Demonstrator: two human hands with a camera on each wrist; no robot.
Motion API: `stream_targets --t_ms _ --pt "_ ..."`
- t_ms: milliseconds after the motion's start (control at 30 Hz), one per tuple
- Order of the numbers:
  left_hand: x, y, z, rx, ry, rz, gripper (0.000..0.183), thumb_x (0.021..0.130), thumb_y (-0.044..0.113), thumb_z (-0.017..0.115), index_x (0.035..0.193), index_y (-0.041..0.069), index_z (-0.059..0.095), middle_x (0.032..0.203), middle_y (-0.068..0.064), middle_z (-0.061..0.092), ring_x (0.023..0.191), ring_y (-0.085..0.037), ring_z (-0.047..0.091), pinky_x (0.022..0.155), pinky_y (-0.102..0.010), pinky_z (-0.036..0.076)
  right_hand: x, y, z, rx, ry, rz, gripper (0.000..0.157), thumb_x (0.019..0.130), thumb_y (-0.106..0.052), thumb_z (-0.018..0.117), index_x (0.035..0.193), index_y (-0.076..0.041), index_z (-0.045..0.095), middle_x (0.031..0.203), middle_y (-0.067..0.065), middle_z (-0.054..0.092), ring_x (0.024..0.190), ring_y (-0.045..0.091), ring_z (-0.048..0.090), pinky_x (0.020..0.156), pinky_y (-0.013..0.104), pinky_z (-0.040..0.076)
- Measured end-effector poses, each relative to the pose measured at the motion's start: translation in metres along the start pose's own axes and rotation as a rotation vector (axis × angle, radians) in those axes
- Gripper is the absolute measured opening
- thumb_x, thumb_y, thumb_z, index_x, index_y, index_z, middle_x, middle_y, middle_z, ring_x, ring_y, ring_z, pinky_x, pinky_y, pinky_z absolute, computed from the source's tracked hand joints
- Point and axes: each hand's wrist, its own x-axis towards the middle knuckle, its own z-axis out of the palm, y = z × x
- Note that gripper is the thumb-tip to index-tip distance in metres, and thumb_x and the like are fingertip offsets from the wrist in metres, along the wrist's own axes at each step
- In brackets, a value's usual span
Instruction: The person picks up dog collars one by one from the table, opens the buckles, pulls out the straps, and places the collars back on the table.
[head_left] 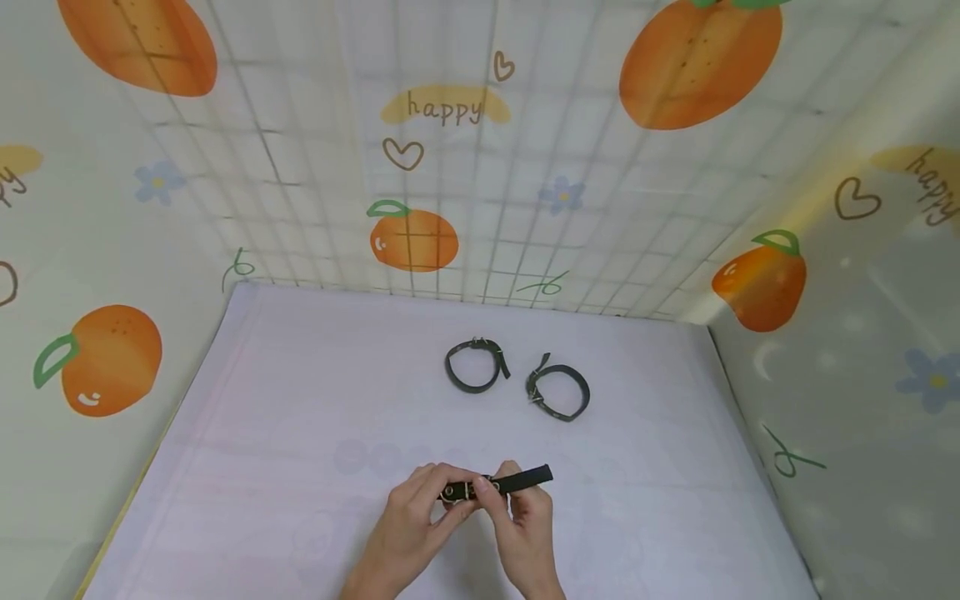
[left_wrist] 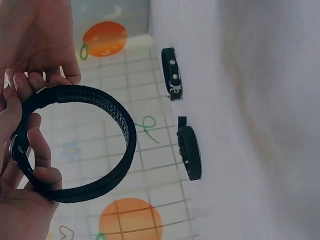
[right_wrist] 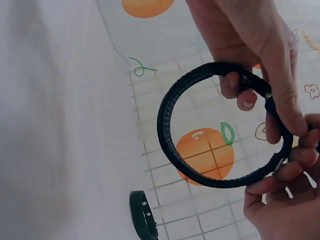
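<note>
A black buckled collar (head_left: 528,478) is held between both hands over the front of the table. My left hand (head_left: 412,512) grips the collar beside its metal buckle. With thumb and fingers, my right hand (head_left: 525,521) pinches the strap, whose loose end sticks out to the right. Both wrist views show the collar closed into a round loop (left_wrist: 131,135) (right_wrist: 164,125). Fingers partly cover the buckle. Farther back on the table lie two similar dark collars, one on the left (head_left: 472,390) and one on the right (head_left: 585,387), both looped and apart from the hands.
The white table (head_left: 285,400) reaches back to a wall sheet (head_left: 322,200) printed with oranges and a grid. Side sheets (head_left: 67,467) stand along its left and right edges.
</note>
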Motion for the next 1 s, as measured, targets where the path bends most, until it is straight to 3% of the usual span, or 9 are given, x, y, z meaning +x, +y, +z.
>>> stream_targets --t_ms 167,367,500,700,867,1000 --pt "0.0 0.001 0.001 -0.043 0.023 -0.008 0.031 0.094 0.018 0.084 0.121 0.017 0.07 0.107 0.006 0.077 0.087 -0.004 0.068 0.078 -0.01 0.054 -0.001 -0.007 0.002 0.082 0.014 0.075 0.029 0.104 0.006 0.061 0.079 -0.008 0.065 0.071 -0.002 0.049 0.07 0.005 0.049 0.063 0.029 0.046" --pt "-0.001 0.004 0.003 -0.105 0.035 -0.041 0.03 0.094 0.014 0.084 0.121 0.018 0.07 0.106 0.004 0.078 0.087 -0.005 0.072 0.077 -0.01 0.057 0.0 -0.008 0.0 0.099 -0.013 0.066 0.029 0.105 0.006 0.061 0.079 -0.006 0.065 0.072 -0.001 0.049 0.07 0.004 0.049 0.063 0.029 0.045" --pt "-0.001 0.003 0.005 -0.192 0.051 -0.078 0.029 0.095 0.01 0.083 0.121 0.017 0.072 0.107 0.001 0.079 0.092 -0.008 0.078 0.079 -0.014 0.062 0.001 -0.004 -0.003 0.09 -0.051 0.025 0.026 0.103 0.011 0.06 0.085 -0.007 0.067 0.074 0.001 0.052 0.073 0.006 0.051 0.067 0.03 0.047" --pt "-0.002 -0.001 0.005 -0.301 0.092 -0.151 0.027 0.095 0.003 0.08 0.118 0.016 0.073 0.105 -0.004 0.08 0.087 -0.006 0.076 0.071 -0.019 0.063 0.001 0.004 -0.008 0.054 -0.175 -0.057 0.023 0.102 0.013 0.059 0.108 -0.007 0.068 0.097 0.004 0.064 0.092 0.006 0.06 0.087 0.025 0.054" --pt "-0.003 -0.003 0.002 -0.473 0.085 -0.26 0.028 0.096 -0.005 0.076 0.118 0.011 0.074 0.107 -0.011 0.079 0.093 -0.004 0.074 0.073 -0.026 0.064 0.001 0.008 -0.01 0.013 -0.225 -0.075 0.024 0.103 0.011 0.06 0.115 -0.006 0.07 0.099 0.004 0.069 0.091 0.002 0.062 0.078 0.024 0.056" --pt "-0.004 -0.004 -0.001 -0.576 0.06 -0.325 0.028 0.097 -0.008 0.074 0.119 0.01 0.073 0.109 -0.013 0.078 0.096 0.0 0.072 0.075 -0.026 0.063 0.0 0.01 -0.01 0.006 -0.239 -0.041 0.022 0.104 0.009 0.06 0.115 -0.007 0.071 0.099 0.001 0.07 0.088 0.001 0.062 0.073 0.024 0.057"
